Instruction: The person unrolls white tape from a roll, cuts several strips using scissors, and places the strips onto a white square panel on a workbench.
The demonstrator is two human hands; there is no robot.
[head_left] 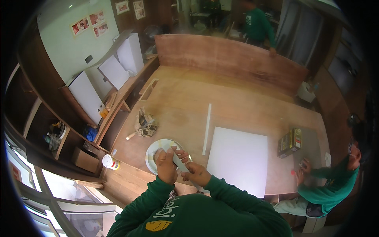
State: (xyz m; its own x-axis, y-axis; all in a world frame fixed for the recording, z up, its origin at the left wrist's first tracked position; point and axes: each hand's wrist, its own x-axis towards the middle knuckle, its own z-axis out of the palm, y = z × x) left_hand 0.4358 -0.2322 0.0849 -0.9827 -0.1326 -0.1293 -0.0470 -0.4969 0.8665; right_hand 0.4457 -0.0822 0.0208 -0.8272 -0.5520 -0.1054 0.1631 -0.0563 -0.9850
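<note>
- White tub w/ yellow on its side (111, 162), far L, just off the near corner of the bench (177, 98).
- Cloth bundle (146, 124) on the bench, further in; pale-ended handle (130, 136) sticks out nr it.
- Round white vessel (149, 158) at the near edge, partly hidden behind my hands; can't tell how deep it is or what's in it.
- My left hand (166, 168): closed round the upper end of the grey strip (179, 162), thumb one side, fingertips the other.
- Strip itself: up in front of me, tilted, top end over the vessel, lower end running down to the R twd my body.
- My right hand (198, 174): narrow grip, thumb & fingers on the strip lower down. Step in hand, I'd judge: handling/checking this piece, both hands on it.
- Next move prob calls for a steady two-hand grip b/c it looks thin & may flex; mind the vessel's rim.
- Long white strip (207, 129) flat on the bench, then big white sheet (239, 160) just R of it.
- Dark can w/ yellow (289, 143) beyond; co-worker (331, 185) seated far R, hands at the bench, well apart from mine.
</note>
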